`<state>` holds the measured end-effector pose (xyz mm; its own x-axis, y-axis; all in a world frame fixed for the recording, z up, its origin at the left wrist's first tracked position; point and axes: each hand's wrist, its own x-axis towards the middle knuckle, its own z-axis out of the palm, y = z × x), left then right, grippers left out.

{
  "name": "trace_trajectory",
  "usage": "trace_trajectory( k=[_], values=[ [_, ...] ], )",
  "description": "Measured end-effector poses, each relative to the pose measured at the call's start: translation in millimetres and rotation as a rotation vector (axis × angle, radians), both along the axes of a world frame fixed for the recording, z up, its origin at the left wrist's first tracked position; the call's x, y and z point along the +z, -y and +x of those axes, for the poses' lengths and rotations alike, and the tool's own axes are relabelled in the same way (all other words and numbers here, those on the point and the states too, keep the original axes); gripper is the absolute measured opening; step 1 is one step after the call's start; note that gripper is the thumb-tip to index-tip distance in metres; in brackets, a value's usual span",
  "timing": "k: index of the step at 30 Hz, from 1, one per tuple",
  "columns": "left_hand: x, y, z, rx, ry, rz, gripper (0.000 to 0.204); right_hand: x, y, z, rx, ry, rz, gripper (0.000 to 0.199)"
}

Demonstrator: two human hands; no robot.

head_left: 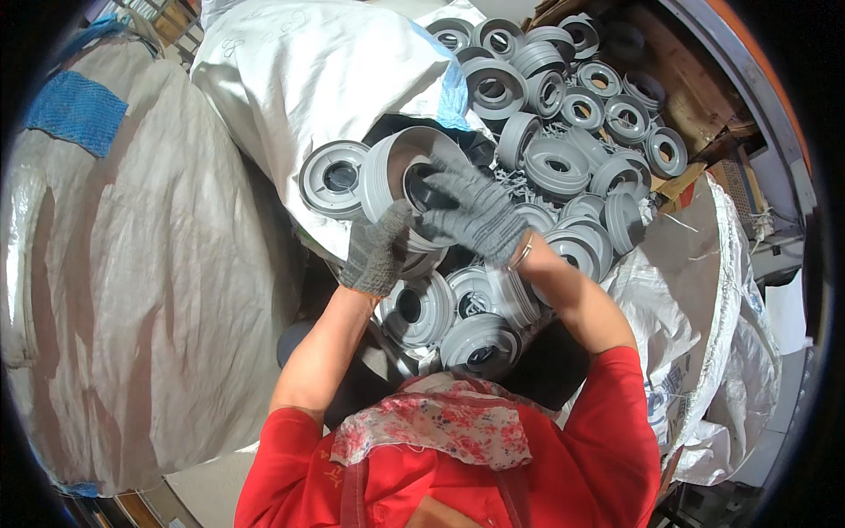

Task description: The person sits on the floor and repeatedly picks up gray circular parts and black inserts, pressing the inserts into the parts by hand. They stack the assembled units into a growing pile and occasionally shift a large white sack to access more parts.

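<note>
Both my hands wear grey knit gloves. My left hand (378, 251) grips the rim of a large grey plastic ring-shaped part (392, 176), holding it up on edge. My right hand (475, 211) reaches into the open mouth of that same part, fingers spread over its dark centre. A second grey round part (333, 179) sits just left of it. Below my hands lie more grey round parts (480, 339) in a heap.
Several grey ring parts (563, 114) are piled at the upper right beside a wooden pallet (695, 97). A large white woven sack (326, 70) lies behind the held part. Another big grey sack (150, 264) fills the left. A crumpled white sack (704, 308) sits at the right.
</note>
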<state>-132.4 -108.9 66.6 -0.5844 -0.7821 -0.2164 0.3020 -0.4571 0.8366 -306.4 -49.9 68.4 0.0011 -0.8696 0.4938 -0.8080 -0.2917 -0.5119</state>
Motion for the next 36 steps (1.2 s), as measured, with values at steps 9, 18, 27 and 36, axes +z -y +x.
trace_trajectory(
  k=[9,18,27,36],
  values=[
    [-8.7,0.2,10.7,-0.114,0.159,-0.170,0.027,53.7,-6.2,10.8,-0.090,-0.274,0.418,0.070],
    [13.1,3.7,9.8,-0.238,0.079,-0.286,0.041,26.4,-14.0,-1.4,0.310,-0.621,0.068,0.039],
    [1.8,-3.4,7.9,-0.193,0.035,-0.092,0.048,26.8,-15.4,3.3,-0.020,-0.142,0.260,0.071],
    [1.4,-7.6,4.4,-0.178,0.248,-0.358,0.050,6.9,-13.4,-2.2,-0.143,-0.089,0.332,0.078]
  ],
)
